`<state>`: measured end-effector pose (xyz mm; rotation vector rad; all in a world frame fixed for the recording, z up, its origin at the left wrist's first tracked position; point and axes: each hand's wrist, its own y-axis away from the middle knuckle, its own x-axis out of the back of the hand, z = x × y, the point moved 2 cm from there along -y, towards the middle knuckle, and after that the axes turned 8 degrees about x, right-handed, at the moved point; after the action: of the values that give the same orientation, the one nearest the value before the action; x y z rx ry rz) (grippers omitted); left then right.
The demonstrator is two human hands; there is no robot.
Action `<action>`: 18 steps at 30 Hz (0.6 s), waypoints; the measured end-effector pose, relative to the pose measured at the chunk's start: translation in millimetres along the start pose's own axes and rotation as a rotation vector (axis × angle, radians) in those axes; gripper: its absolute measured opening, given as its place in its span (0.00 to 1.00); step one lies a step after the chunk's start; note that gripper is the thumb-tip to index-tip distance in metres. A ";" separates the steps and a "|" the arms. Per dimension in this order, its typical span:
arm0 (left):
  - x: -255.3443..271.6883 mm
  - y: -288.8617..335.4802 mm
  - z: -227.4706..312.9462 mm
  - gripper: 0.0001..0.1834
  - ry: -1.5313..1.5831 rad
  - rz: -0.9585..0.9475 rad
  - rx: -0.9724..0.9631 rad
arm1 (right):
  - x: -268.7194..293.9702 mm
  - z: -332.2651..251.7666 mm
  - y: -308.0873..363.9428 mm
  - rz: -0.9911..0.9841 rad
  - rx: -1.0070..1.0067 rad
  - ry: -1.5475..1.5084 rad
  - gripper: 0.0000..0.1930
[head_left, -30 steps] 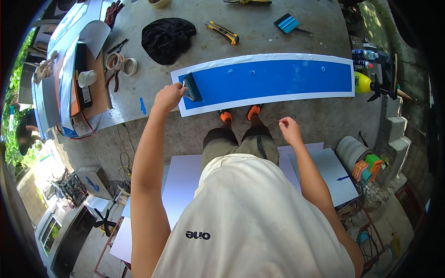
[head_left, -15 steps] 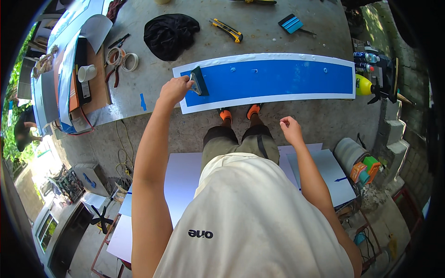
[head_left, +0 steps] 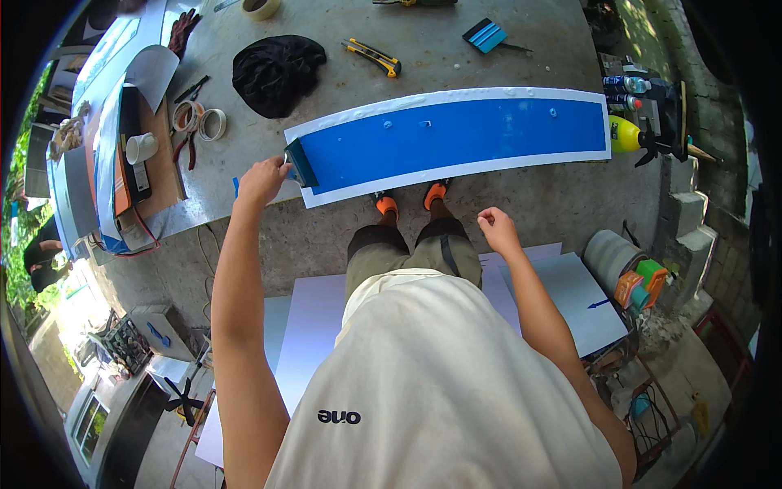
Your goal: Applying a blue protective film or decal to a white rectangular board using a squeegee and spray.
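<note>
My left hand (head_left: 265, 181) grips the handle of a wide squeegee (head_left: 301, 164) with a dark green blade. The blade rests across the left end of a long blue panel (head_left: 464, 130) with a white border, which lies along the table's near edge. A few small bubbles or spots mark the blue surface, and the white border along the far side looks wrinkled. My right hand (head_left: 498, 229) hangs in the air on the near side of the panel, apart from it. Its fingers are curled in, and nothing shows in them.
On the metal table (head_left: 350, 98) lie a black cloth (head_left: 278, 75), a yellow utility knife (head_left: 372, 58), a blue hand squeegee (head_left: 485, 36), tape rolls (head_left: 213, 125) and pliers (head_left: 186, 152). A white cup (head_left: 142, 148) stands at left. A yellow spray bottle (head_left: 626, 134) stands beyond the panel's right end.
My left hand has drawn the squeegee leftward to the panel's left end. The view has shifted a little; my right hand stays curled near the same place.
</note>
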<state>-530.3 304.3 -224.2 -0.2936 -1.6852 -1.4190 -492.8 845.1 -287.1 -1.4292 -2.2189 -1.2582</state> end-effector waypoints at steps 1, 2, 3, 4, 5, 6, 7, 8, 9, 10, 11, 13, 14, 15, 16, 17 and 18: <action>0.8 2.2 0.1 0.21 -0.021 0.046 -0.031 | 0.3 1.6 1.0 0.001 -0.021 -0.003 0.10; 2.5 4.1 0.0 0.21 -0.021 0.045 -0.035 | 0.9 2.5 2.0 0.001 -0.001 -0.004 0.10; 5.9 6.1 -2.0 0.20 -0.051 0.003 0.011 | 1.3 4.2 3.0 -0.005 -0.017 -0.010 0.10; 8.6 9.0 -2.0 0.20 -0.072 -0.040 0.049 | 2.0 6.1 4.2 -0.003 -0.046 -0.018 0.10; 10.9 12.7 0.7 0.20 -0.082 -0.039 0.052 | 2.7 6.9 4.9 -0.006 -0.036 -0.017 0.10; 13.8 16.5 4.2 0.21 -0.063 -0.019 0.048 | 3.3 7.6 5.5 -0.005 -0.035 -0.020 0.10; 16.8 19.2 8.6 0.21 -0.041 -0.014 0.046 | 4.1 8.2 5.9 0.003 -0.053 -0.019 0.10; 18.5 20.1 15.4 0.21 -0.045 -0.004 0.041 | 4.4 7.7 5.7 -0.004 -0.039 -0.022 0.10; 17.8 19.6 25.3 0.21 0.013 -0.031 0.023 | 4.6 7.0 5.4 -0.008 -0.034 -0.028 0.10; 16.6 18.4 35.5 0.21 0.087 -0.063 0.007 | 4.8 6.1 4.7 -0.011 -0.050 -0.027 0.10; 15.2 15.9 46.4 0.21 0.074 -0.051 0.010 | 4.8 4.1 3.5 -0.014 -0.019 -0.033 0.10; 10.3 9.1 71.4 0.21 0.009 -0.014 -0.087 | 5.1 0.7 1.1 -0.023 -0.005 -0.006 0.10; 7.8 5.6 81.4 0.21 0.010 -0.006 -0.085 | 5.1 -0.8 0.0 -0.035 0.009 -0.004 0.10; 4.8 2.1 91.2 0.21 0.028 -0.003 -0.102 | 5.4 -1.6 -0.8 -0.032 0.009 -0.023 0.10; 2.7 -1.1 98.6 0.21 0.053 -0.006 -0.124 | 6.0 -1.8 -1.1 -0.023 0.001 -0.046 0.10; 1.4 -4.5 103.5 0.21 0.048 -0.003 -0.119 | 6.5 -1.7 -0.9 -0.029 0.008 -0.040 0.10; 0.3 -7.7 107.6 0.21 0.039 0.003 -0.144 | 7.1 -0.7 -0.2 -0.029 0.007 -0.043 0.10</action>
<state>-586.0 396.7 -223.9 -0.3456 -1.5538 -1.5371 -496.8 849.1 -282.6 -1.4404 -2.2774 -1.2381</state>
